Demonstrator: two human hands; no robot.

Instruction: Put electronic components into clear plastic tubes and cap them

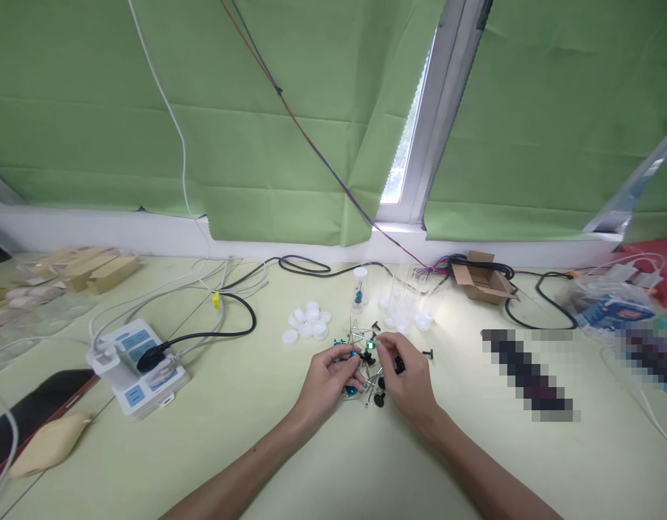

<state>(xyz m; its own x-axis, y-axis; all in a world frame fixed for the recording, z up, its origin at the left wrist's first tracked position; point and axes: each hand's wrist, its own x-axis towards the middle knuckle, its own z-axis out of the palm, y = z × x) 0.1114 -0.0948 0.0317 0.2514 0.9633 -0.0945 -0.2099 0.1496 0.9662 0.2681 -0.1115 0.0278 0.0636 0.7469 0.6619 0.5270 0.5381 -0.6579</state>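
Observation:
My left hand is closed in a pinch on a small blue part above a loose pile on the table. My right hand is beside it, thumb and finger pressed together; what they hold, if anything, is too small to make out. Beneath and between the hands lie thin metal rods, black round-headed pieces and more blue parts. A black pin-like piece lies right of my right hand. Behind the pile stands a clear white-capped bottle with something blue inside.
White round caps lie behind my left hand, with clear containers behind my right. A plugged-in power strip and cables occupy the left. An open cardboard box sits at the back right. Green curtains hang behind the table.

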